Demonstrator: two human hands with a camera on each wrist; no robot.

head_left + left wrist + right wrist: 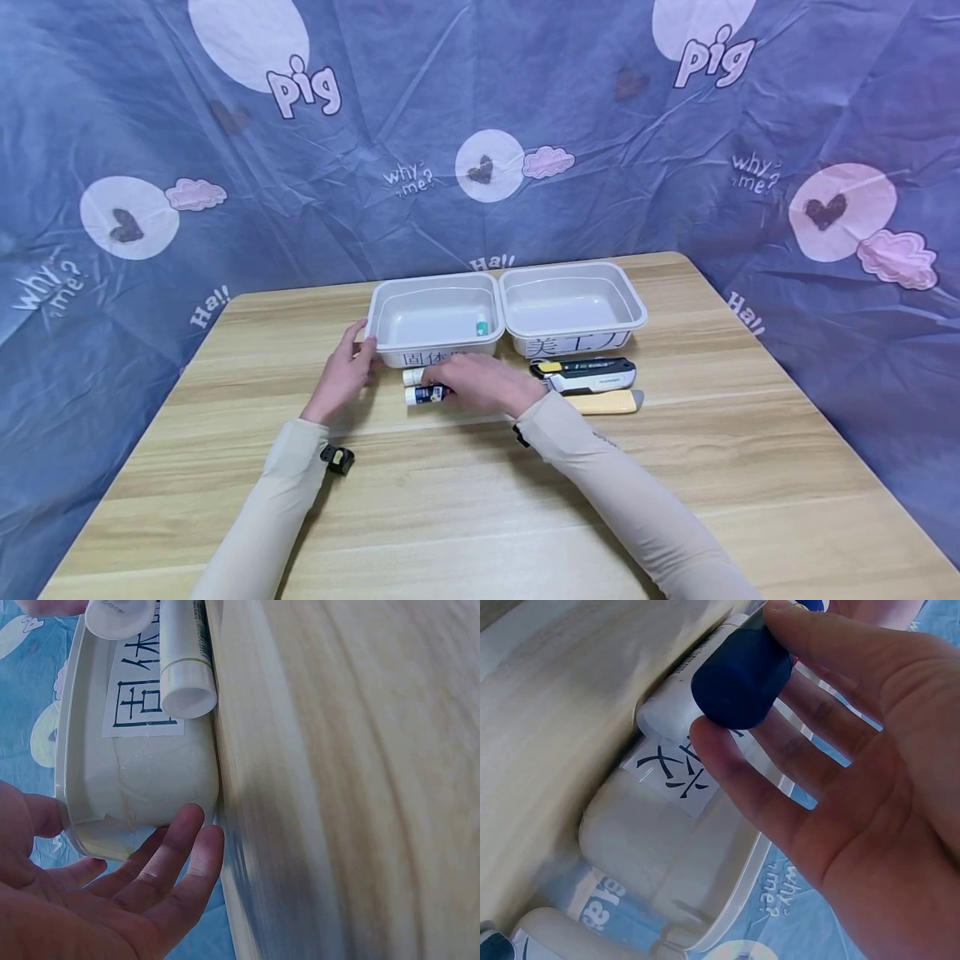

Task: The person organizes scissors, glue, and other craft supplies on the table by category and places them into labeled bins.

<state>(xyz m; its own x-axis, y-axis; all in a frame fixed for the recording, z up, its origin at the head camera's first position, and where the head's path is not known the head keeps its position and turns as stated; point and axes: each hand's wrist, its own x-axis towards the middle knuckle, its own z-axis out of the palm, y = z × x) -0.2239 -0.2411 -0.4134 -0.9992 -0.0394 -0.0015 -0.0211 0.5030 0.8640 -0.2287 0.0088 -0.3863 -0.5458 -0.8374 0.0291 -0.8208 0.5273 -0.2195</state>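
Nearest to the camera are two pale sleeves (262, 500), which reach over the wooden surface (420, 517). The right hand (483, 383) pinches a dark blue stick (739, 679) between thumb and fingers, in front of the left box (412, 323); it seems already lifted. A white tube (186, 671) lies just beside this box. The left hand (345, 375), its fingers extended and loose, touches the box's left end. I judge that the step in hand is picking up the stick; the next move probably calls for raising it above the rim.
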